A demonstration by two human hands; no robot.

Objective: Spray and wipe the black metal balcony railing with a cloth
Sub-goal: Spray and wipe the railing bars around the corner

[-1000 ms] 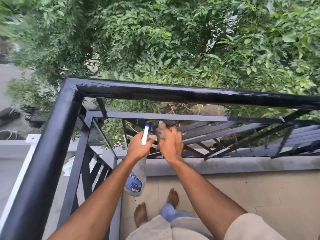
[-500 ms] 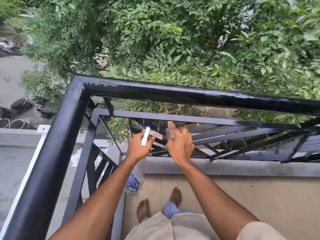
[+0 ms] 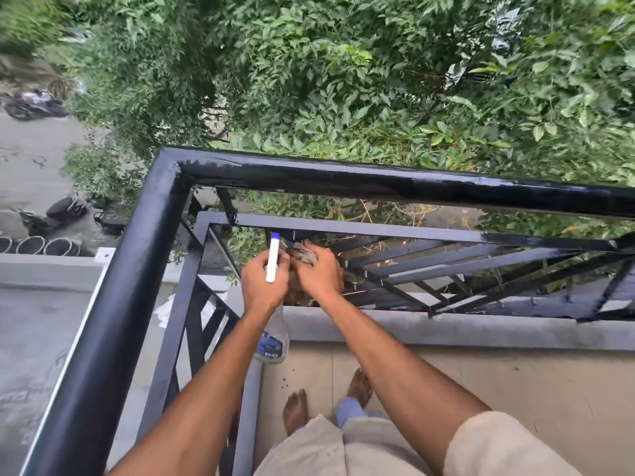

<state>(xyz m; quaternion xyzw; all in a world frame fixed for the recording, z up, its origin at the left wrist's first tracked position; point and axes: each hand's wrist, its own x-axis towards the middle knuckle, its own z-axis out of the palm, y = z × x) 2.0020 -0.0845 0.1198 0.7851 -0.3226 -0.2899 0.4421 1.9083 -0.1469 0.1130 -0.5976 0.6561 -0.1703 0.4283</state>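
Observation:
The black metal railing (image 3: 378, 182) turns a corner at upper left, its top rail glossy and wet-looking. Below it run a flat inner bar (image 3: 360, 228) and slanted slats (image 3: 446, 259). My left hand (image 3: 263, 285) grips a clear spray bottle (image 3: 273, 338) with a white and blue head that points up toward the inner bar. My right hand (image 3: 319, 273) holds a crumpled grey-brown cloth (image 3: 304, 254) against the slats just under the inner bar, right beside the left hand.
A grey concrete ledge (image 3: 446, 329) carries the railing, with the beige balcony wall below it. My bare feet (image 3: 295, 408) stand on the floor beneath. Green trees (image 3: 343, 80) fill the space beyond; parked scooters and pots (image 3: 51, 214) lie far below at left.
My right hand with the cloth has slid left along the slats and now sits close against the left hand. The camera has tilted, so the railing sits lower in view.

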